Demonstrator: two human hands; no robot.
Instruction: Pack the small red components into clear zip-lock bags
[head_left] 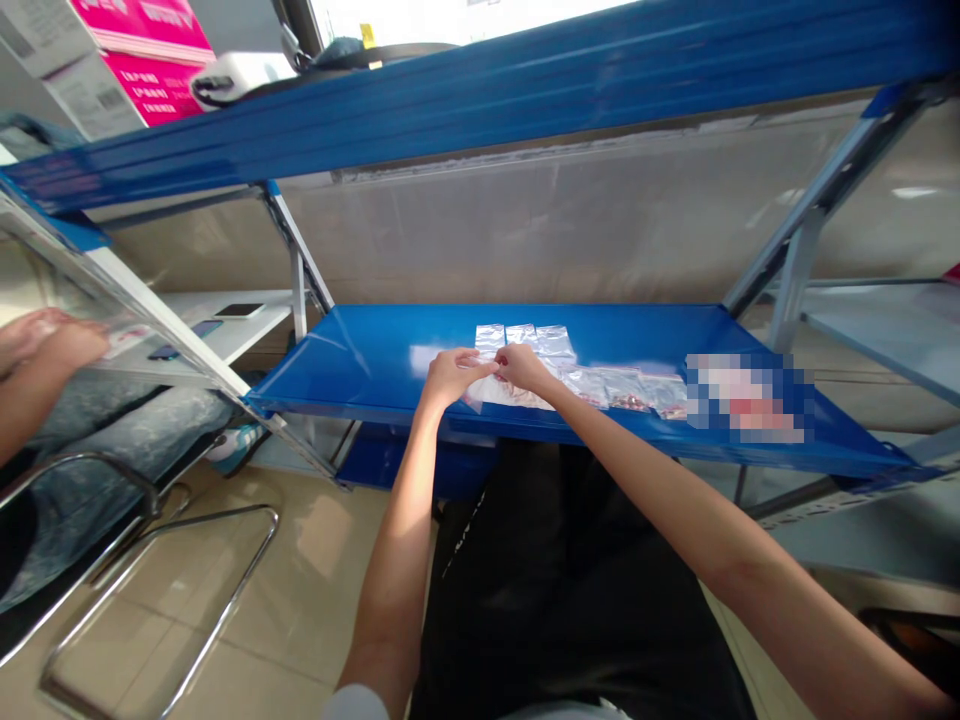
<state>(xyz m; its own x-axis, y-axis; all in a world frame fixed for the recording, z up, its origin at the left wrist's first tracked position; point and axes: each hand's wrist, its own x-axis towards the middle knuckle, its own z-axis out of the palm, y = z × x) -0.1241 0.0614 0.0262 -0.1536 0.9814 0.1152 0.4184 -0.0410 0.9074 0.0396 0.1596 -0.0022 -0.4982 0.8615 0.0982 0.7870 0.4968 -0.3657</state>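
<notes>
My left hand point(450, 378) and my right hand point(523, 368) meet over the middle of the blue shelf board point(375, 345). Their fingertips are pinched close together; whatever lies between them is too small to make out. Just under the hands is a whitish sheet or tray with small pale pieces point(525, 395) on it, partly covered by my fingers. Behind my hands, several flat clear plastic bags point(553, 342) lie side by side. To the right of my right hand is a row of clear bags with small reddish-brown contents point(628, 390).
A blurred-out patch point(750, 398) covers something at the board's right. A blue upper shelf beam point(480, 95) crosses above. At left, another person's hands point(71, 340) work by a white shelf with phones point(240, 311). Pink-and-white boxes point(150, 75) stand upper left. A metal-framed chair point(157, 590) stands lower left.
</notes>
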